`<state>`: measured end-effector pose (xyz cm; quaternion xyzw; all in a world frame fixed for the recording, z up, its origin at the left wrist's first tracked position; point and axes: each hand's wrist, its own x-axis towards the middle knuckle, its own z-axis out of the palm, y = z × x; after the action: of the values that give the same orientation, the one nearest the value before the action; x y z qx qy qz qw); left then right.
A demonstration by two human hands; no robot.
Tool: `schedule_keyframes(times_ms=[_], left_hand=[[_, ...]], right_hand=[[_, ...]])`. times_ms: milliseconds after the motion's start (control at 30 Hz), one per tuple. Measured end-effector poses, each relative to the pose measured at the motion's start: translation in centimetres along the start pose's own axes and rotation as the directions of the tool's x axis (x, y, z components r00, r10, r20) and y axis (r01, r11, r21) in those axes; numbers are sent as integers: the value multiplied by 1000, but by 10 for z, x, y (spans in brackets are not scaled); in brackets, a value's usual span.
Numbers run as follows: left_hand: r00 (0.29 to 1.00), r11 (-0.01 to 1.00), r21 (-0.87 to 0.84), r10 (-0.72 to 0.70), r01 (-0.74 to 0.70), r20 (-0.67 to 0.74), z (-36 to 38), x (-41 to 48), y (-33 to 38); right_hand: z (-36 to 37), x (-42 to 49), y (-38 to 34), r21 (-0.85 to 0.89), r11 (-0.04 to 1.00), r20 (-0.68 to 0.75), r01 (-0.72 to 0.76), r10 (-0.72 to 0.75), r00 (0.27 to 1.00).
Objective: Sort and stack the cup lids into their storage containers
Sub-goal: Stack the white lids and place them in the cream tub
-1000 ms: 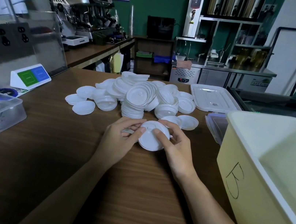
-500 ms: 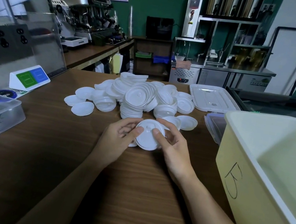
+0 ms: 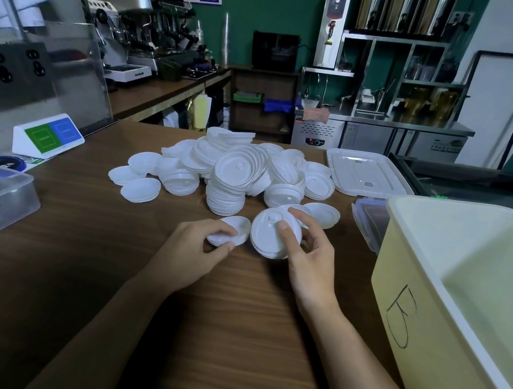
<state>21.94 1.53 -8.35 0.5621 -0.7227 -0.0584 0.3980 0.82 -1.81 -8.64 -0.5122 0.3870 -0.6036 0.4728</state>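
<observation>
**Left hand (image 3: 197, 248), right hand (image 3: 311, 265): each gripping lids**

Pinches small lid stack (image 3: 233, 230) with left hand, low at wooden counter (image 3: 226, 339); grips large sip lid (image 3: 270, 234) with right hand, top tilted toward camera, tab uppermost. Near cream bin (image 3: 422, 369) hand-marked "B".

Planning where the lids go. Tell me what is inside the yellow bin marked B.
Inside the yellow bin, only bare pale walls show, with no lids in sight. Its floor is hidden by the near wall and the picture's edge.
</observation>
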Motion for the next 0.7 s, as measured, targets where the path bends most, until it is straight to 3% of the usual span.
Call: schedule_keyframes(times_ms=[467,700], left_hand=[[990,990,13,-141,141,22,1,2,-1],[976,974,-101,-209,202,-59,-5,2,8]], right_hand=[[0,0,1,-53,999,8,10,-9,1000],[0,0,3,-74,997,-4,10,-11,1000]])
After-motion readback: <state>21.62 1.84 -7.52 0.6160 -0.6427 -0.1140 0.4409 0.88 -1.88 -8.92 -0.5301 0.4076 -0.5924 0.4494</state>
